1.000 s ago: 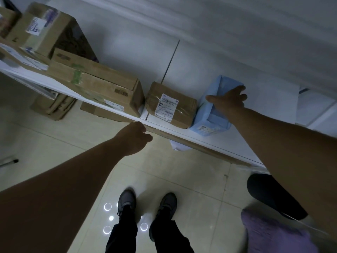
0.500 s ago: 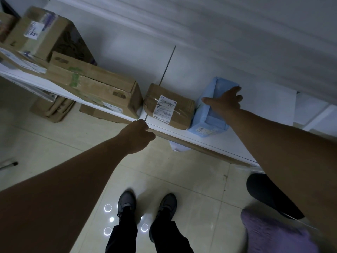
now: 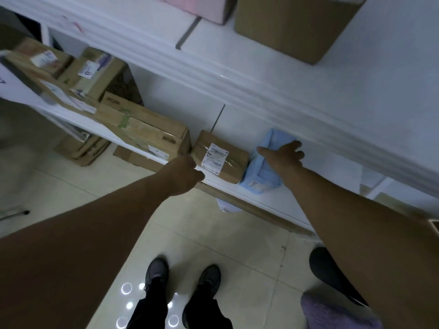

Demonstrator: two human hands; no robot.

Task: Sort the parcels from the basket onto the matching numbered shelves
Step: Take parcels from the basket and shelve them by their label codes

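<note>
Room: pale glossy floor tiles (image 3: 213, 233), square-laid, w/ round lights mirrored near the person's dark shoes (image 3: 156, 271). White shelf unit, smooth flat boards. Lower shelf (image 3: 273, 200) runs diagonally, upper left to lower right; upper shelf (image 3: 380, 67) sits above it, w/ a ribbed front edge.

Far left, lower shelf: stacked cardboard boxes (image 3: 95, 72), matt brown, white labels. Next, a long flat carton (image 3: 142, 131), green tape across it. Flattened cardboard (image 3: 83, 148) lies on the floor beneath.

Left hand (image 3: 184, 176): at the shelf's front edge, fingers clenched, nothing seen in them.

Centre: small brown parcel (image 3: 219, 160), rectangular, shiny clear tape, white printed label on top. Just beside it, to the right, the blue parcel (image 3: 261, 179): oblong, soft-looking wrap, small label at its near end, lying on the lower shelf.

Right hand (image 3: 282, 155): rests flat on top of the blue parcel, fingers spread and straight, thumb out to the left; no grasp.

Upper shelf: pink item (image 3: 197, 5), large plain cardboard box (image 3: 297, 27).

Bottom right: dark rounded object (image 3: 332, 274), purple fuzzy item (image 3: 332, 314); neither identifiable.
</note>
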